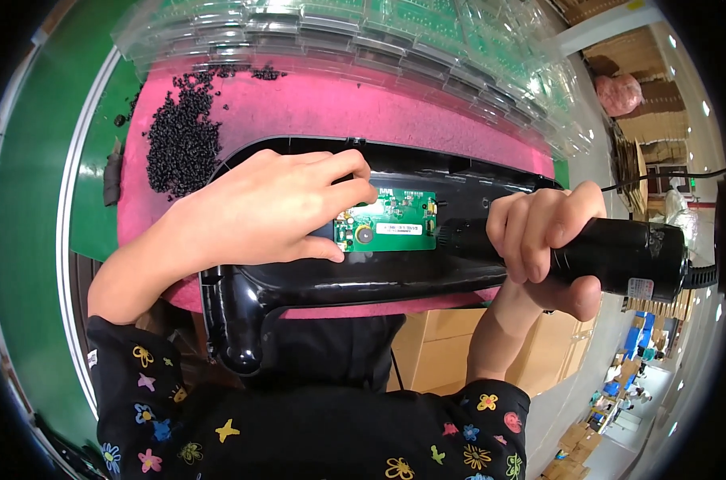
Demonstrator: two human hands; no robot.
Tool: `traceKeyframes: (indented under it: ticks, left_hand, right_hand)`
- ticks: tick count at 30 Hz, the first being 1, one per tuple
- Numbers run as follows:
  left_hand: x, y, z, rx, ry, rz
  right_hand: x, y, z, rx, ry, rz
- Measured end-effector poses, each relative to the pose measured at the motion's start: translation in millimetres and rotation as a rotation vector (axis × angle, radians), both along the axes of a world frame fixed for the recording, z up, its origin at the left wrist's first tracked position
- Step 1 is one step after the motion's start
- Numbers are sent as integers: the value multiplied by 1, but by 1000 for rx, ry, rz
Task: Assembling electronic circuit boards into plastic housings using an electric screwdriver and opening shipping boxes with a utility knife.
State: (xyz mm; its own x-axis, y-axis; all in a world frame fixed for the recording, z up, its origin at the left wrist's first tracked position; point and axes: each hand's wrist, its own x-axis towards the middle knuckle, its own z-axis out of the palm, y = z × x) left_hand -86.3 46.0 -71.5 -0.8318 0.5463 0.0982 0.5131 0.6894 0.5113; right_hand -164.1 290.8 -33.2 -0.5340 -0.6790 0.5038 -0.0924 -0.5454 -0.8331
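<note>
A long black plastic housing (363,280) lies open side up across the table, with a rounded arm jutting toward me at its left end. Inside it sits a green circuit board (399,210) bearing a round component and a white label. My left hand (287,204) rests over the housing's left part, its curled fingers and thumb holding the board's left end. In my right hand (543,232) is a black electric screwdriver (619,256), gripped around its body and lying nearly level. Its narrow front end points left at the board's right edge; whether the tip touches a screw cannot be made out.
Small black screws or similar parts (183,144) are heaped on the pink table mat (315,96) at the left. Stacked clear plastic trays (363,40) holding green boards line the far side. Cardboard boxes (435,352) stand below the near edge. A cable (703,277) leaves the screwdriver's rear.
</note>
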Motion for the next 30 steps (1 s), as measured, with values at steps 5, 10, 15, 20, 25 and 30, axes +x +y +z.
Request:
traceKeyframes:
  ticks: [5, 10, 15, 20, 25, 30]
  left_hand:
    - [1, -1, -2, 13, -1, 0]
    - [0, 1, 4, 46, 34, -6]
    - [-8, -10, 12, 147, 453, 147]
    - [-10, -15, 3, 31, 349, 246]
    - [-11, -10, 7, -83, 204, 288]
    - [-8, -13, 14, -203, 179, 266]
  right_hand:
    - [1, -9, -4, 25, 104, -11]
    - [10, -10, -1, 51, 121, -90]
    - [6, 1, 3, 45, -192, -178]
    - [-19, 21, 13, -190, -868, -471]
    - [27, 44, 6, -244, -624, -629]
    - [83, 78, -42, -103, 9, -1076]
